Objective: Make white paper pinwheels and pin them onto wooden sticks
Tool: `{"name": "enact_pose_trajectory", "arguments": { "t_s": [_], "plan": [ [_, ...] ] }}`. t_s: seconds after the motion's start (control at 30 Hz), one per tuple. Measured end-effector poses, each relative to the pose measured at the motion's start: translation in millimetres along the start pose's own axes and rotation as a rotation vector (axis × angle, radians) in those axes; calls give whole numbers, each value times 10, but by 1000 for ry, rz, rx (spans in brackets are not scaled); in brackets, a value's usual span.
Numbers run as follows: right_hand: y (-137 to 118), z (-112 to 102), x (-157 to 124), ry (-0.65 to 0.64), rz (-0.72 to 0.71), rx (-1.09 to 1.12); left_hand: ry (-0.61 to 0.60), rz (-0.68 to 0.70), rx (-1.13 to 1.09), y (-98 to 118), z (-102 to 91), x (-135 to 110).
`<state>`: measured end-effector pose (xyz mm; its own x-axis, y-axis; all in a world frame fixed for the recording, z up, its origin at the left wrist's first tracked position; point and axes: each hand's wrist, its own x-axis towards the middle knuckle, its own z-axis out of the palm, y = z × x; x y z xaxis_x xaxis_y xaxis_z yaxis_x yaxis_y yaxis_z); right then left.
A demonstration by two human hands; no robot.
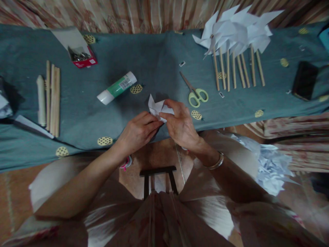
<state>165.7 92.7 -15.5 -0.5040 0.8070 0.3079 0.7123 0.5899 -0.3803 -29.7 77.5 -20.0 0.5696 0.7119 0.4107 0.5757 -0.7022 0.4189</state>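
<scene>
A small white paper pinwheel (154,107) is held between both hands at the near edge of the cloth-covered table. My left hand (140,132) pinches its lower left side, fingertips pressed together. My right hand (181,125) grips it from the right, with thumb and fingers closed on the folded paper. Part of the pinwheel is hidden behind the fingers. Green-handled scissors (197,96) lie just beyond my right hand, blades pointing away. To the upper left of my hands, a green and white glue stick (117,87) lies on its side.
Several finished pinwheels on sticks (233,34) lie at the back right. A dark phone-like object (305,80) is farther right. At left are loose wooden sticks (55,103) and an open red box (86,61) of small metal pieces. Crumpled white paper (273,168) sits below the table, right.
</scene>
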Motion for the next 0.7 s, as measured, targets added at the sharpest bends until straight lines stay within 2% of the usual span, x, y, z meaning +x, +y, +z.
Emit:
{"name": "enact_pose_trajectory", "arguments": {
  "t_s": [0.27, 0.5, 0.7],
  "plan": [
    [11, 28, -8, -15, 66, 110, 14, 15, 17, 8, 2, -11],
    [10, 22, -16, -37, 49, 32, 20, -47, -21, 23, 5, -12],
    [-4, 15, -5, -42, 37, 20, 13, -26, 5, 34, -1, -3]
  ]
}}
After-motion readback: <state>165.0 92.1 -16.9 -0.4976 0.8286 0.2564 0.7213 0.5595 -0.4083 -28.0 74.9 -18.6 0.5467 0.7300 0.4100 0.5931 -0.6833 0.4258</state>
